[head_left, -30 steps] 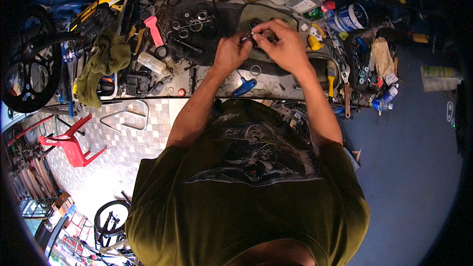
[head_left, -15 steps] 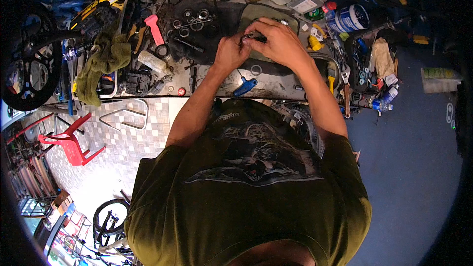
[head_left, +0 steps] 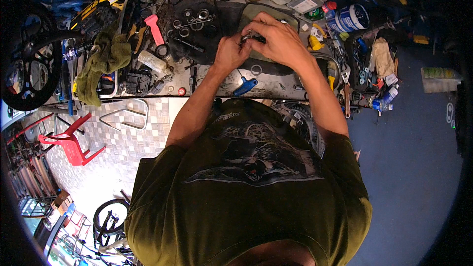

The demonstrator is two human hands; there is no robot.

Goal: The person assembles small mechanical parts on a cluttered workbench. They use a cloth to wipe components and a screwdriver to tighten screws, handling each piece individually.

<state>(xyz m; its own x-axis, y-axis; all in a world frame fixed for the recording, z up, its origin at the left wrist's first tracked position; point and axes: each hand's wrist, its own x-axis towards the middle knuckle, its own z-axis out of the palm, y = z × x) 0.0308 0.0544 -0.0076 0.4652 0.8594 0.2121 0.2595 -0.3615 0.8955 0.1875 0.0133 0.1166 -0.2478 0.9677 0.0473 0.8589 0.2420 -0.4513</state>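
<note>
Step in hand (my judgement): close two-handed fingertip work on a small dark part (head_left: 253, 36), approx. centre of bench, above the green mat (head_left: 250, 13). L hand (head_left: 231, 54) is holding the part's left end, fingers curling in, thumb near the tip. R hand (head_left: 278, 42) is bending over from the other side, thumb and index closing narrowly on it; remaining R fingers are arching above. Exact contact pts: can't tell, knuckles are covering them.

Next move, as judged, is calling for a steady L hold, fine R fingertip control and care not to drop anything small.

Part's looks: dark, approx. black, w/ a few bright glints, prob. metal. Full shape and any joint are hiding betw. the fingers; can't tell if one pc. or several.

Nearby: blue-handled tool (head_left: 245, 86) is lying twd. the bench's near edge, a thin metal ring (head_left: 255, 75) is lying flat betw. it and the hands, neither being touched. Left of L hand, a black mat (head_left: 213, 44) is bearing loose rings (head_left: 198, 18) etc.
</note>
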